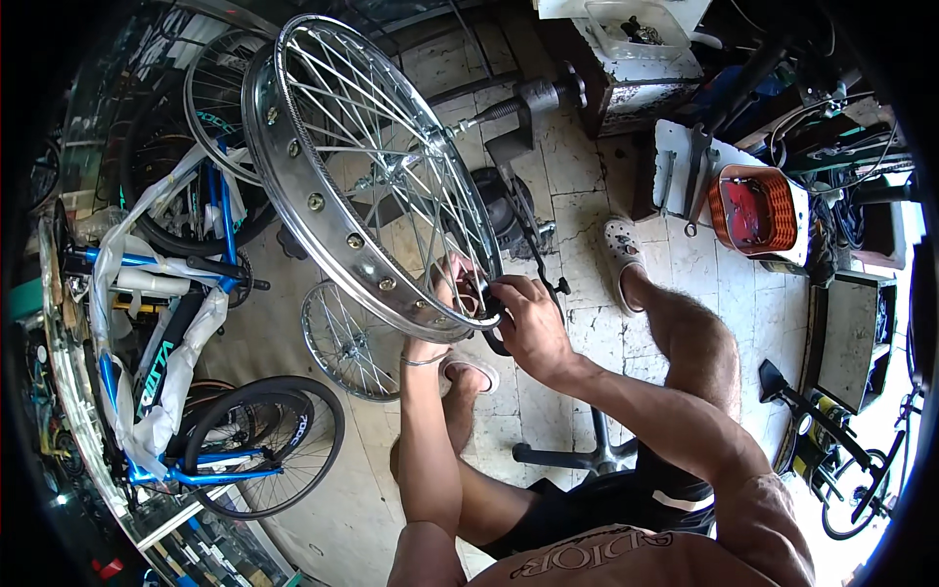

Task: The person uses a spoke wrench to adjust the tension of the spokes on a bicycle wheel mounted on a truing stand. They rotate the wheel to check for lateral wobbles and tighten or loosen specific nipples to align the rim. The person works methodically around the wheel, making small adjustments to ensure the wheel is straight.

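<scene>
Much room over the tiled floor (758, 318), from right leg (696, 342) to white cabinet (847, 338); bicycle frame (159, 372) crowding left edge. Above mid-floor, on truing stand (536, 98), silver spoked wheel (335, 222) with eyeleted rim. Right hand (533, 325) at near rim, pinching small dark piece (495, 301). Left hand (447, 281) among spokes, fingers partly hidden; cannot tell their hold.
</scene>
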The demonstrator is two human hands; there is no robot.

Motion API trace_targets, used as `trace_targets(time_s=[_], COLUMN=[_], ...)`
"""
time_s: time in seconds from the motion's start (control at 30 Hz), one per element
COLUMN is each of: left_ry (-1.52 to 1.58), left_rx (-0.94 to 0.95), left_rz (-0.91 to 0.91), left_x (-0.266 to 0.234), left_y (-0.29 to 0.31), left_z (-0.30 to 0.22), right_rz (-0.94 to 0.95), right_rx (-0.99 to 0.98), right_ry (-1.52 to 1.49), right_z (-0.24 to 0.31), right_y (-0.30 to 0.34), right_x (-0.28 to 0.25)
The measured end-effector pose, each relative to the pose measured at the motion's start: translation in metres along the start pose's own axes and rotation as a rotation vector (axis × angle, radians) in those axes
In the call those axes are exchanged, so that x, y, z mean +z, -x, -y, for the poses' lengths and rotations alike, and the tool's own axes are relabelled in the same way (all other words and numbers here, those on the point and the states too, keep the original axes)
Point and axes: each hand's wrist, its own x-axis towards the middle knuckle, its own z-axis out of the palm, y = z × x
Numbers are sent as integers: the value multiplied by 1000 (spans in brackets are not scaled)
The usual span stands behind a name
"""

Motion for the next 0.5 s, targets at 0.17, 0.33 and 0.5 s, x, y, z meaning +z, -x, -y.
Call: trace_targets(time_s=[0.17,0.33,0.5], left_ry=[-244,-215,-344], left_rx=[188,178,382], left_rz=[83,22,-41], left_x=[-31,-22,7], left_y=[2,6,-7], left_z=[4,-2,14], right_rz=[38,87,36], right_rx=[95,145,123], right_ry=[11,-68,-80], right_z=[0,9,7], right_y=[-1,-1,0], right_x=[0,-4,-1])
